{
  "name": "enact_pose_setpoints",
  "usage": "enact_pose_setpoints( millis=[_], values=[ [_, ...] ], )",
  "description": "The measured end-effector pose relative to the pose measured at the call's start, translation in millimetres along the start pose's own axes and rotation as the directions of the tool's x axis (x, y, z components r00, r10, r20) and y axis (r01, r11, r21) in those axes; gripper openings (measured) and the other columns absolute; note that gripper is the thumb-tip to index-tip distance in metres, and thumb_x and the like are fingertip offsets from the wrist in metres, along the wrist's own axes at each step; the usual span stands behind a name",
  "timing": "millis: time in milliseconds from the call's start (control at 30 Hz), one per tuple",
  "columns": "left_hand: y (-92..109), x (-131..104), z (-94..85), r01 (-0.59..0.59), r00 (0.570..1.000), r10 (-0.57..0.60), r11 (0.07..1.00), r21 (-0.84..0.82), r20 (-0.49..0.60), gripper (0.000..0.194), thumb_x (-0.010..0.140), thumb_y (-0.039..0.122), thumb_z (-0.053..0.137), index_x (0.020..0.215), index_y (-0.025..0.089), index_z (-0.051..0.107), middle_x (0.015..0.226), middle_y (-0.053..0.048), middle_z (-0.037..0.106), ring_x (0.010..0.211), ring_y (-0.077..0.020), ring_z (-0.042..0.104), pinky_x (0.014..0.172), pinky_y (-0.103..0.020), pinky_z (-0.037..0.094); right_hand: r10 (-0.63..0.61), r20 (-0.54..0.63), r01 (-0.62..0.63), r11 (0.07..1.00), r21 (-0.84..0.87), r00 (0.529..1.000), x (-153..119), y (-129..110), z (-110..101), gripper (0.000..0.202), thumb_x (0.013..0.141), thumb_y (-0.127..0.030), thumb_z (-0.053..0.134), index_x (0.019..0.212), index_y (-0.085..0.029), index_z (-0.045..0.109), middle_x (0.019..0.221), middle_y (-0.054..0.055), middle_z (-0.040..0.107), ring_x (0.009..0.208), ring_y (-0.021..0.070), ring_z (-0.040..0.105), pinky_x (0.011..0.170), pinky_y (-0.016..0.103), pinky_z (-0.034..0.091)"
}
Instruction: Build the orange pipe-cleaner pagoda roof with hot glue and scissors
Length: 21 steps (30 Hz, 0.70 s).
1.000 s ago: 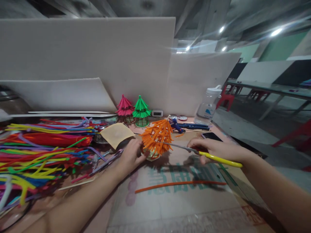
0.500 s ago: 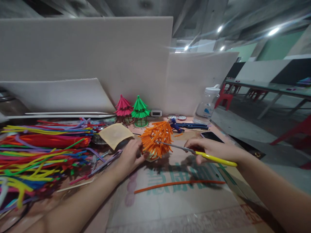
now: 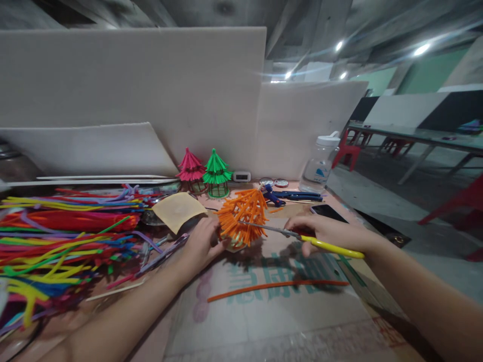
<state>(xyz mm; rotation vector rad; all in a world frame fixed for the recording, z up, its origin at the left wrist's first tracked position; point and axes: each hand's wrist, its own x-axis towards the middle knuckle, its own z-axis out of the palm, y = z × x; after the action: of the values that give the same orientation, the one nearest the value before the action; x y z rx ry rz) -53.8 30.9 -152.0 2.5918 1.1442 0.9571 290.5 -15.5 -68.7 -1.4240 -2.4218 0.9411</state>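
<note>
From my head view, little has shifted over the last second; my right fingers [image 3: 300, 220] sit slightly nearer the orange hut [image 3: 243, 213] than they did, gripping the scissors [image 3: 332, 246] by the yellow handle; the blade reaches across the front of its fringe, with the tip among the strands; whether the blades are parted I cannot tell. My left fingers [image 3: 208, 227] grasp the hut low on its left side, much as a second ago, though their tips are partly hidden; the hut stays near the back of the clear sheet [image 3: 226, 332] on the tabletop [image 3: 160, 329], between my two arms.

For the work, I take this as a small adjustment of the scissors rather than a finished cut; I make out no strand dropping, and the fringe looks the same. The orange strip [image 3: 277, 287] lies loose in front of the hut, where it was; behind stand the pink hut [image 3: 190, 166] and the green hut [image 3: 217, 168], side by side; the coloured stems [image 3: 75, 226] lie heaped to my left, also unmoved.
</note>
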Motion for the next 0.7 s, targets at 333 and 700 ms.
enact_pose_setpoints(
  millis=[333, 700],
  values=[
    [-4, -1, 1.3, -0.027, 1.0, 0.027, 1.0, 0.008, -0.001, 0.033, 0.091, 0.039, 0.059, 0.116, 0.018, 0.058, 0.118, -0.015, 0.064, 0.11, -0.0308, 0.057, 0.095, -0.046, 0.047, -0.008, 0.006, 0.008, 0.999, 0.051, 1.0, 0, 2, 1, 0.027, 0.082, -0.034, 0.064, 0.107, -0.024, 0.066, 0.093, 0.002, 0.072, 0.089, 0.024, 0.062, 0.076, 0.03, 0.044],
    [-1, 1, 1.4, -0.014, 1.0, 0.014, 1.0, 0.023, 0.0, 0.027, 0.091, 0.041, 0.056, 0.101, 0.017, 0.061, 0.108, -0.015, 0.066, 0.105, -0.0309, 0.059, 0.091, -0.046, 0.049, -0.052, -0.095, 0.048, 0.998, -0.041, 0.994, 0, -18, 6, 0.031, 0.078, -0.052, 0.07, 0.085, -0.022, 0.071, 0.077, 0.001, 0.066, 0.076, 0.0212, 0.056, 0.07, 0.029, 0.042]
  ],
)
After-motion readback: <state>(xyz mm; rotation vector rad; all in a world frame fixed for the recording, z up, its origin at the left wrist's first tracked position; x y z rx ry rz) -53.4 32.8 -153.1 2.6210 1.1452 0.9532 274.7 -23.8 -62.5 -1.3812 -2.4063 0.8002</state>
